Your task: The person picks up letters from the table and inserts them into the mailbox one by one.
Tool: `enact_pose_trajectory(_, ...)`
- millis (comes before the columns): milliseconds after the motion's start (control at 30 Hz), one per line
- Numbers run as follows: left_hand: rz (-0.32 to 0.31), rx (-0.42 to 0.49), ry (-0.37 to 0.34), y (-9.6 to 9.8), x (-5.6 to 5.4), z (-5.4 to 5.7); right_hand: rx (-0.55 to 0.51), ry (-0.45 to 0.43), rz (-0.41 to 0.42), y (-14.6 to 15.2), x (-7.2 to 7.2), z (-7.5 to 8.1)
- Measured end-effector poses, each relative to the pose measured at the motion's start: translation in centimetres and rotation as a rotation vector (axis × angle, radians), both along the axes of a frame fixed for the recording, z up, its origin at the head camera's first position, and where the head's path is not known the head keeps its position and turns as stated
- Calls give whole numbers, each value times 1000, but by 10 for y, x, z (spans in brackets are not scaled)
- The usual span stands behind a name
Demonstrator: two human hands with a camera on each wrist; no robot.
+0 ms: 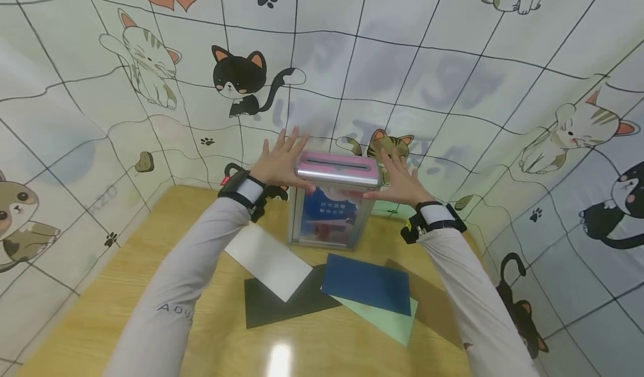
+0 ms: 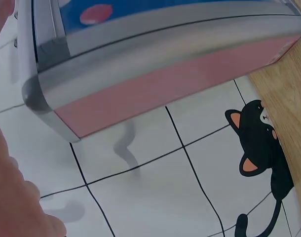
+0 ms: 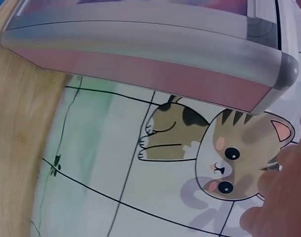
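A metal-framed box (image 1: pixel 327 167) with a slot in its pink top and a blue printed front stands upright at the back of the table. My left hand (image 1: pixel 279 161) is at its left upper edge, fingers spread and straight, thumb by the front rim. At the opposite edge my right hand (image 1: pixel 401 182) is spread in the same way. Each wrist view shows a pink side panel of the box, with blurred fingers (image 2: pixel 15 197) at the left and fingers (image 3: pixel 283 197) at the right. Whether the palms touch the box cannot be told.
In front of the box lie flat rectangular paper pieces, perhaps envelopes: a white one (image 1: pixel 271 259) over a black one (image 1: pixel 264 310), and a blue one (image 1: pixel 367 284) over a pale green one (image 1: pixel 394 321). A cat-print cloth (image 1: pixel 327 58) hangs behind the wooden table (image 1: pixel 221 343).
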State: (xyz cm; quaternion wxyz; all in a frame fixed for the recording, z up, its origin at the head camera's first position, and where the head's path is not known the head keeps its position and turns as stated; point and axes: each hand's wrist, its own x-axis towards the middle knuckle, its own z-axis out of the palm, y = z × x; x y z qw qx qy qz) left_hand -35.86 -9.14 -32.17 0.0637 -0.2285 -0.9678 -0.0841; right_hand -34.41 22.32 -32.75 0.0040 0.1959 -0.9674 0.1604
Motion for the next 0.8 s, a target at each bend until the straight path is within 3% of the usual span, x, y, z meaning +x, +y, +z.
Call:
enact_pose_trajectory(200,-48,-34,76,-4,17,-2,-31,40,1,16,12,-15)
enact_pose_trajectory(400,-88,37,120,-13,29,-15,-60,38,-19,28,25,-42)
enact_pose_trajectory(600,-92,76,82,-19,31,-32,-84,-32,-47,30,33,-70)
enact_pose_trajectory(800,-71,93,71,-19,29,-38,-81,-59,-41,32,37,-93)
